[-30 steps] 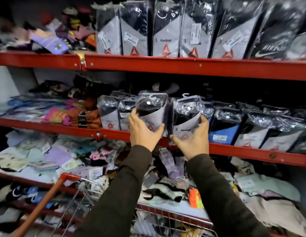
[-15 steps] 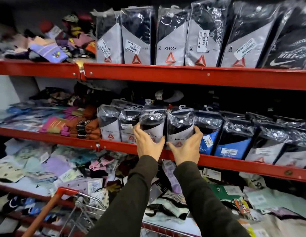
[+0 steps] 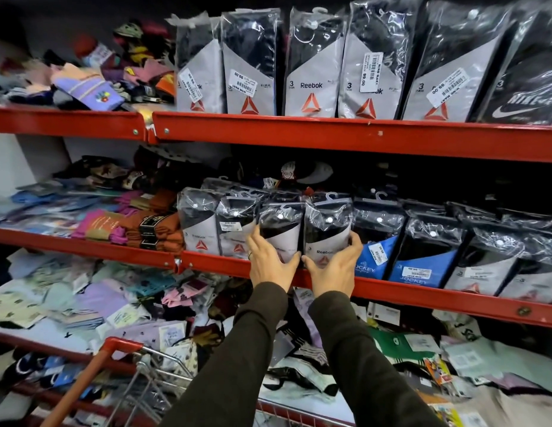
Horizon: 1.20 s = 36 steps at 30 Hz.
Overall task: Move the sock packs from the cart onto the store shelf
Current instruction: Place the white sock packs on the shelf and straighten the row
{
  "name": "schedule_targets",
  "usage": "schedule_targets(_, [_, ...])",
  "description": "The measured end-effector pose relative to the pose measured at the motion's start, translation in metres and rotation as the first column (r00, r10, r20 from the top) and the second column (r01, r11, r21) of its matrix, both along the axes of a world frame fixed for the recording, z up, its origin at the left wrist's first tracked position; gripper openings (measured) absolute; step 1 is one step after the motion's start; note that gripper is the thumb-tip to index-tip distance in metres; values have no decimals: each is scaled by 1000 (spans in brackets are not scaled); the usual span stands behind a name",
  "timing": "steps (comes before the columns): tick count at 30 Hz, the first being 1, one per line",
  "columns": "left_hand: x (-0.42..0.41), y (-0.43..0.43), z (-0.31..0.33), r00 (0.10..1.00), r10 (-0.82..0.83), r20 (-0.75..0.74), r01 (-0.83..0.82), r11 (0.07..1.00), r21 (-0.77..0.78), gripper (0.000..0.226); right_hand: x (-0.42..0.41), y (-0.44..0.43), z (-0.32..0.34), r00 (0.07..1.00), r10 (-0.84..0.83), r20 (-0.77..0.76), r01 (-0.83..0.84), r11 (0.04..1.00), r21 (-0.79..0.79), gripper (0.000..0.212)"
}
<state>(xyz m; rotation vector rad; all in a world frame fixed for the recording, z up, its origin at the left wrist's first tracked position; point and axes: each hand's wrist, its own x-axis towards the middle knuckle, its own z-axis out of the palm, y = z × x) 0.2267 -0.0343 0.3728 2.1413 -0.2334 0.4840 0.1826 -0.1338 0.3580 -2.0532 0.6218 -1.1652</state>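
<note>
Two black-and-grey Reebok sock packs stand upright side by side on the middle red shelf (image 3: 422, 295). My left hand (image 3: 268, 263) grips the left sock pack (image 3: 281, 226) at its lower edge. The right sock pack (image 3: 327, 229) is held the same way by my right hand (image 3: 336, 269). Both packs sit in the row between more Reebok packs (image 3: 200, 223) on the left and blue Jockey packs (image 3: 376, 241) on the right. The cart (image 3: 126, 368) with its orange handle shows at the bottom left, below my sleeves.
The top shelf (image 3: 330, 134) carries a row of larger Reebok packs and a Nike pack (image 3: 527, 87). Loose coloured socks are piled at the left of each shelf. The lower shelf (image 3: 299, 408) is heaped with mixed sock packs.
Both hands have pushed the two packs down and back into the shelf row. The packs now stand close together on the shelf instead of being held in front of it.
</note>
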Motion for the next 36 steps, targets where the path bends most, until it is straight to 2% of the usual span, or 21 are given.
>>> schedule_targets(3, [-1,3,1,999,-25,-26,26,1000,13,109,-6,-1,2,991,-79,-104,74,996,-52,105])
schedule_targets(7, [-10,8,0,999,-40,-15,40,999,1,108,-19,-3,1,992,-25,-121,17,998,-63,89])
schedule_targets(9, [-16,11,2,997,2,73,-5,999,43,105,-27,-4,3,998,-35,-60,33,999,-28,89])
schedule_targets(11, [-20,15,8,972,17,235,-45,992,114,100,-36,-5,13,995,-57,84,58,998,-7,91])
schedule_targets(13, [-16,18,21,916,-22,401,-70,975,213,95,-39,-10,31,983,-21,183,34,997,-70,90])
schedule_targets(14, [-12,20,29,892,-70,446,-68,956,286,95,-40,-14,42,984,14,177,12,990,-142,88])
schedule_targets(16, [-1,20,49,886,-195,420,-33,878,477,101,-35,-23,67,996,84,43,-63,932,-358,87])
schedule_targets(18, [12,18,66,905,-292,308,22,758,652,112,-27,-30,89,970,100,-219,-211,795,-568,93])
schedule_targets(20, [22,14,77,918,-347,189,75,622,780,117,-16,-33,101,884,-2,-468,-351,656,-668,101])
schedule_targets(22, [27,10,81,922,-369,116,107,531,840,114,-8,-36,104,786,-124,-606,-435,586,-684,104])
schedule_targets(25, [33,10,82,918,-381,105,111,502,858,109,-5,-41,104,725,-161,-670,-495,556,-668,104])
schedule_targets(31, [29,12,77,898,-406,169,98,560,823,104,-5,-46,105,727,-100,-679,-520,565,-640,102])
schedule_targets(36, [24,6,80,915,-371,158,81,554,829,104,-6,-42,105,743,-110,-660,-496,572,-653,105])
